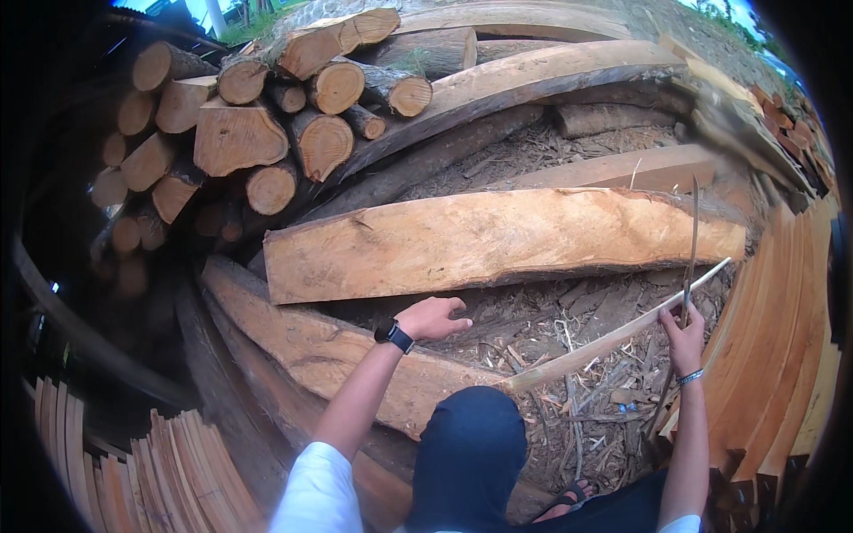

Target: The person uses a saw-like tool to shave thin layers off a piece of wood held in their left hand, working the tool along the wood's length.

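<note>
Our right hand (683, 333) grips a thin wooden strip (613, 339) whose long axis runs from near-left to far-right, while our open left hand (433, 318) hovers just near the broad plank (498, 240) lying crosswise.

stacked logs (240, 133) (maybe firewood), bark litter (577, 417)

Bark-strewn ground (569, 417) under your feet

You see rough slabs (498, 240) and stacked logs (267, 115) lying on it.
</note>
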`<state>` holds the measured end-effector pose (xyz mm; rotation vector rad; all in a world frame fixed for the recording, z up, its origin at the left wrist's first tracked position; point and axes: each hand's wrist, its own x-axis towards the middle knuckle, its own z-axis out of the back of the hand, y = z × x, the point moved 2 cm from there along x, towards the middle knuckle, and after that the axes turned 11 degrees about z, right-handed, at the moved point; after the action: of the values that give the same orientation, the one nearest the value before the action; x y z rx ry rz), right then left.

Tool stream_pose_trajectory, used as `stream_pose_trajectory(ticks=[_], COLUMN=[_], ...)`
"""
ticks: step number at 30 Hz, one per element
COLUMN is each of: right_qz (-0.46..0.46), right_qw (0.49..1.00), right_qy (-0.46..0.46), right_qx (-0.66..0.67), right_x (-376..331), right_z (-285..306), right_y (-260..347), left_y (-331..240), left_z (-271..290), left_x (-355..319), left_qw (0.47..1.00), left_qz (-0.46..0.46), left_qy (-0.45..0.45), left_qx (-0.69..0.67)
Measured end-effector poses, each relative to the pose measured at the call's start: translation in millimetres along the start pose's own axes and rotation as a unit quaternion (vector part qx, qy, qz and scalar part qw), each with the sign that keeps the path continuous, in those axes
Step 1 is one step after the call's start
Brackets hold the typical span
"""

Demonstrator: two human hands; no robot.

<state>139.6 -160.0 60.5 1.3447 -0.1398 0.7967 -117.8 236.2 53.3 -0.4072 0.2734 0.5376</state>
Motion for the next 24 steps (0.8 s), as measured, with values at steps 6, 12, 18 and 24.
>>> stream_pose_trajectory(ticks=[6, 12, 18, 24], right_qz=[0.015, -0.018, -0.074, -0.121], right_qw=[0.997, 0.994, 0.990, 0.985], right_qy=[0.003, 0.011, -0.002, 0.008], right_qx=[0.077, 0.110, 0.124, 0.119], right_x=[27.3, 43.1, 42.4, 51.3], right_z=[-25.2, -24.3, -25.1, -28.5], right_y=[-11.1, -77.3, -131.4, -150.3], left_y=[24.5, -14.2, -109.4, -150.9], left_z=[-42.2, -49.9, -27.9, -47.8], left_x=[-71.4, -37.6, 63.2, 99.6], left_qw=[0.994, 0.993, 0.956, 0.916], left_qz=[0.042, -0.009, -0.171, -0.183], left_qy=[0.022, 0.041, -0.037, 0.009], left_qx=[-0.099, -0.112, -0.233, -0.356])
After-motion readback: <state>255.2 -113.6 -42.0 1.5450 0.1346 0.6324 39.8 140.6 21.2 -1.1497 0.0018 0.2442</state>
